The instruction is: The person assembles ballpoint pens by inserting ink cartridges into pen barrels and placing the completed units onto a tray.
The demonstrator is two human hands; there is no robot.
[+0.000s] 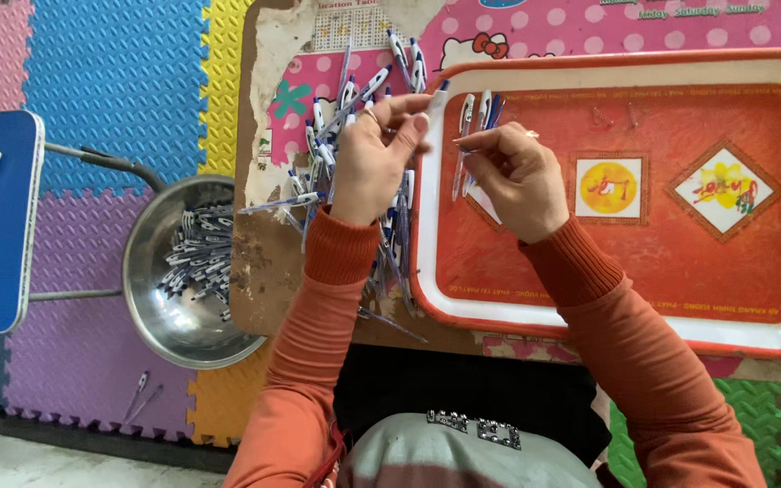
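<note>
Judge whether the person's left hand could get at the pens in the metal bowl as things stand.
Probably yes: the metal bowl sits open on the floor beside the left hand, nothing covering its pens, though that hand already holds a pen.

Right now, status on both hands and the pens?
Left hand pinching a pen barrel over the pen pile. Right hand gripping a thin pen part, few finished pens on red tray. Steel bowl of parts left, nothing blocking.

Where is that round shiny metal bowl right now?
In the head view the round metal bowl sits on the foam floor mats at lower left, beside the worn low table's left edge, outside the person's left hand, and holds a heap of pen parts.
</note>
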